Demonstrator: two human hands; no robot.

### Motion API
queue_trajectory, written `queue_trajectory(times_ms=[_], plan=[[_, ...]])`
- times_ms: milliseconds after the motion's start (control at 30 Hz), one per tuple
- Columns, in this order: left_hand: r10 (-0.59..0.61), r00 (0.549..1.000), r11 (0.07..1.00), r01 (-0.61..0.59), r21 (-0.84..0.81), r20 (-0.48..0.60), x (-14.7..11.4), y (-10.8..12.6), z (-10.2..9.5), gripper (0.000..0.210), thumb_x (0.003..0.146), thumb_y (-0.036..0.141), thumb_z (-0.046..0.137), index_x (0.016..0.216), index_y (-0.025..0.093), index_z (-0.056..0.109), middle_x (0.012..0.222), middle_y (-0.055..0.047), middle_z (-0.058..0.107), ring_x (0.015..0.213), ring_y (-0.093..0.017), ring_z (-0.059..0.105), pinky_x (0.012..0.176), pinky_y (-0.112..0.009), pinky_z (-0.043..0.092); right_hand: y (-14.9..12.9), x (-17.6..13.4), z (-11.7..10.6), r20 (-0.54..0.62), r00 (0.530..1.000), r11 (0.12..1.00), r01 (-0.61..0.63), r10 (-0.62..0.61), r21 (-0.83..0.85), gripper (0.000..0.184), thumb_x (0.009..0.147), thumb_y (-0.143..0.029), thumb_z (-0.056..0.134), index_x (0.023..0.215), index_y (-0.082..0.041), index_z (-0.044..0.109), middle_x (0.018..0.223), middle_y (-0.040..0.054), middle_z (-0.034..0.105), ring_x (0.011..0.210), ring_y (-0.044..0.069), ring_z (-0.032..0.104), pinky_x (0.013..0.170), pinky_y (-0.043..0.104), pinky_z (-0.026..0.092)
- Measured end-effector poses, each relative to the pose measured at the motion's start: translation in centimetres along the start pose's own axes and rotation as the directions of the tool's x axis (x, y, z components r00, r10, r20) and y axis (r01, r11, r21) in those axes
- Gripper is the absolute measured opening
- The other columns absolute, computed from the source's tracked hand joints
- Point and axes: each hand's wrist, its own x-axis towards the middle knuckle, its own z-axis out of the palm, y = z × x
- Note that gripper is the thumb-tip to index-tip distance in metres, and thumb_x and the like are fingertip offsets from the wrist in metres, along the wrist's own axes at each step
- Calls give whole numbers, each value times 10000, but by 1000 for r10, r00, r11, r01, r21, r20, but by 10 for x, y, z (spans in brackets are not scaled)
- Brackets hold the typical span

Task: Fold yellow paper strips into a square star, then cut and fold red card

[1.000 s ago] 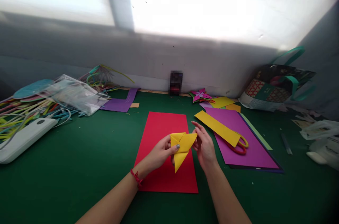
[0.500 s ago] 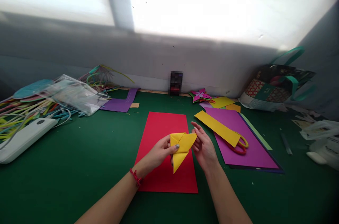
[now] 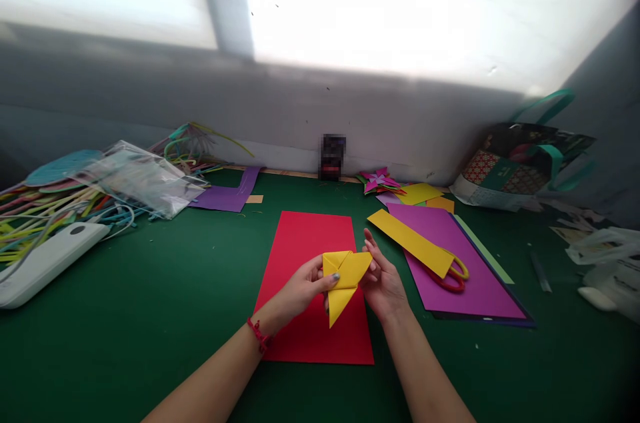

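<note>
Held above a red sheet of paper (image 3: 305,336) is a piece of folded yellow paper (image 3: 350,270), with layered creases and a point hanging downward. My left hand (image 3: 305,286) pinches its left side, thumb on top and the other fingers mostly behind it. On the right, my right hand (image 3: 385,280) grips the paper's upper right tip; its index finger is raised and part of its hold is hidden. A red bracelet (image 3: 259,335) circles my left wrist.
Right of my hands, a yellow strip (image 3: 410,243) covers part of red-and-yellow-handled scissors (image 3: 457,286) on purple paper (image 3: 480,296). A white power strip (image 3: 55,263) and colourful strips (image 3: 25,203) lie left. A folded pink star (image 3: 380,180) and a patterned bag (image 3: 505,170) are at the back.
My right hand's fingers have shifted slightly at the yellow paper's right tip. The folded paper has moved a touch to the right, still in my left hand.
</note>
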Motion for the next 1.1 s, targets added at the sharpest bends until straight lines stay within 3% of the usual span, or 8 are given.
queue_trajectory(times_ms=[467,800,967,1033,1100], plan=[[-2,1000,997,3,-83,14,1,0,-4,365,814,279,553,1155,162,495,989,-90,582,790,-159,559,739,-290,431,1,-3,5,149,988,997,38,-47,65,231,867,-152,493,1069,-250,547,522,-85,401,401,16,361,385,75,362],[2,1000,987,-2,-159,5,4,-7,-7,327,797,274,573,1099,157,526,992,-89,585,837,-168,563,701,-253,430,3,-5,8,110,987,989,124,-115,-83,217,812,-224,581,1019,-289,567,585,-75,430,473,34,395,461,111,387],[34,995,999,-37,-20,-95,7,-7,-9,361,785,309,583,1097,144,508,910,-76,603,762,-168,579,665,-265,443,7,1,3,-10,999,952,45,-51,-302,197,780,-401,581,848,-216,592,536,-65,405,439,58,375,393,151,337],[64,986,998,-64,5,-153,8,-7,-10,357,781,328,583,1079,146,507,896,-68,604,711,-153,580,644,-259,446,12,1,3,-31,999,875,23,-43,-483,299,765,-489,551,743,-192,574,517,-51,427,432,76,384,387,177,332],[93,976,996,-91,18,-195,9,-8,-12,343,785,341,574,1059,148,502,873,-57,602,664,-136,574,617,-250,445,17,-1,5,27,997,742,69,-68,-667,336,743,-515,558,692,-183,557,517,-33,469,447,95,421,403,199,344]])
